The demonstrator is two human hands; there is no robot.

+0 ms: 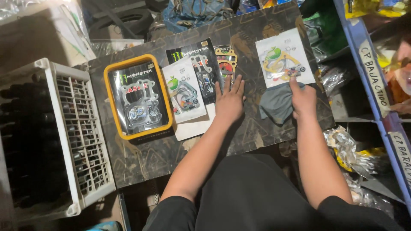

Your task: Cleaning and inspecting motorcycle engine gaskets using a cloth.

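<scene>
On the dark patterned table (141, 158) in front of you, gasket packs lie in a loose row, each with its long side running away from you and its top end tipped slightly right. Largest is the yellow-framed pack (138, 96) at the left, just beside the white crate (64, 128). Next come a white card pack (185, 90), a black pack (201, 60) partly under it, and a smaller pack (227, 60) mostly hidden behind your left hand (230, 102), which lies flat with fingers spread, holding nothing. Well to the right sits another white card pack (284, 57); its lower edge is covered by your right hand (303, 99), which presses a grey cloth (276, 105) against it, fingers closed on the cloth. The small parts inside the packs are too fine to make out.
</scene>
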